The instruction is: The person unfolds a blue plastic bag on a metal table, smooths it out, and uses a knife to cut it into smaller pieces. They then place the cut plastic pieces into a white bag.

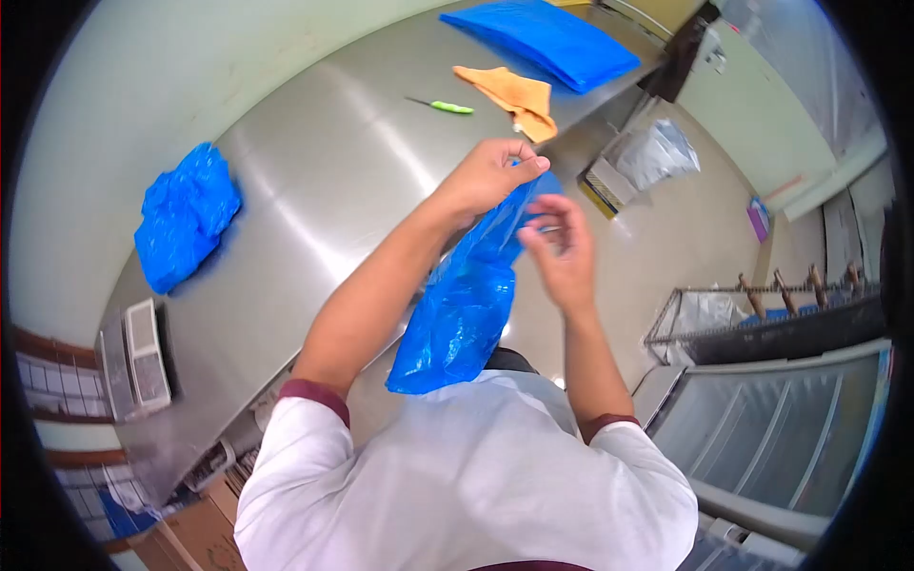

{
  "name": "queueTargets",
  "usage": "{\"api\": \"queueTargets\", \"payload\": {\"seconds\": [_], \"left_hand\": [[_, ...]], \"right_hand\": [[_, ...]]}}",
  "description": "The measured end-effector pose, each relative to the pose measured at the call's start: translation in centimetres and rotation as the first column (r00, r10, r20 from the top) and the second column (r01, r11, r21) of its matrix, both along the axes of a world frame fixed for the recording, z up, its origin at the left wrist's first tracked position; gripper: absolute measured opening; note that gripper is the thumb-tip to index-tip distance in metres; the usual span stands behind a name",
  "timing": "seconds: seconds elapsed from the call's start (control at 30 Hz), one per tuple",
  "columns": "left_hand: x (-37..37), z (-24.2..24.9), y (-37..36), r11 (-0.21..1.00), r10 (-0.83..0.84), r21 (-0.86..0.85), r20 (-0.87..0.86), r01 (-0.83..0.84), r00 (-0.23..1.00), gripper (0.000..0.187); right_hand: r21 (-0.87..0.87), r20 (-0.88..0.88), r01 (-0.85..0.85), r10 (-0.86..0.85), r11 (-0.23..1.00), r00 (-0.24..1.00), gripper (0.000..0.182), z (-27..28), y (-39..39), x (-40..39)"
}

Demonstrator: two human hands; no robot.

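My left hand [490,176] pinches the blue bag's [462,309] top edge; my right hand [562,252], fingers loose, rubs beside it. Best rub the layers apart gently.

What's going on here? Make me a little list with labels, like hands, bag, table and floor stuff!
left hand: pinches the top of the blue bag
right hand: fingers spread, touching the bag's upper edge
bag: thin blue plastic, hanging down in front of the white shirt
table: shiny steel
on table: crumpled blue plastic, green-handled knife, orange cloth, flat blue sheets, scale
floor: clear bag beside a box
right side: wire rack
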State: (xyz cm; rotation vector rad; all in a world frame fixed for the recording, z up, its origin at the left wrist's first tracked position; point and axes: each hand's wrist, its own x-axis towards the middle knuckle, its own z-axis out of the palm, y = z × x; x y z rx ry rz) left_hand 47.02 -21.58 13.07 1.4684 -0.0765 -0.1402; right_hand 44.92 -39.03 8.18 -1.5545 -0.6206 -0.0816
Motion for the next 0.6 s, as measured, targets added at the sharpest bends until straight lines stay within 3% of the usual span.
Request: {"api": "queueTargets", "payload": {"seconds": [0.03, 0.1, 0.13, 0.27, 0.4, 0.6], "left_hand": [[0.2, -0.7, -1.3, 0.999, 0.018, -0.041, -0.019, -0.019, 1.000, 0.028], [0.1, -1.8, -3.6, 0.990, 0.067, -0.122, -0.060, -0.074, 0.996, 0.026], [-0.2, -1.9, -4.2, 0.986, 0.032, -0.157, -0.147, -0.055, 0.989, 0.023], [-1.4, -4.5, -6.8, 0.889, -0.188, -0.441, -0.109, 0.122, 0.976, 0.031], [-1.4, -4.9, -9.8, 0.880, -0.272, -0.421, -0.068, 0.220, 0.960, 0.038], [-0.2, -4.1, -15.0, 0.962, -0.245, -0.123, -0.011, 0.242, 0.969, 0.033]], "right_hand": [[0.093, -0.096, -0.056, 0.065, 0.994, 0.993, 0.044, -0.3, 0.5, -0.7], [0.221, -0.221, 0.011, 0.039, 0.975, 0.975, 0.041, -0.8, 0.3, -1.7], [0.283, -0.288, 0.048, 0.037, 0.958, 0.957, 0.040, -1.0, -0.2, -2.0], [0.369, -0.424, 0.092, 0.079, 0.925, 0.902, 0.031, -2.2, -4.1, -2.0], [0.442, -0.498, 0.121, 0.131, 0.889, 0.857, 0.025, -3.2, -7.9, -1.9], [0.493, -0.595, 0.166, 0.192, 0.854, 0.780, 0.016, -3.5, -13.3, -1.1]]}}
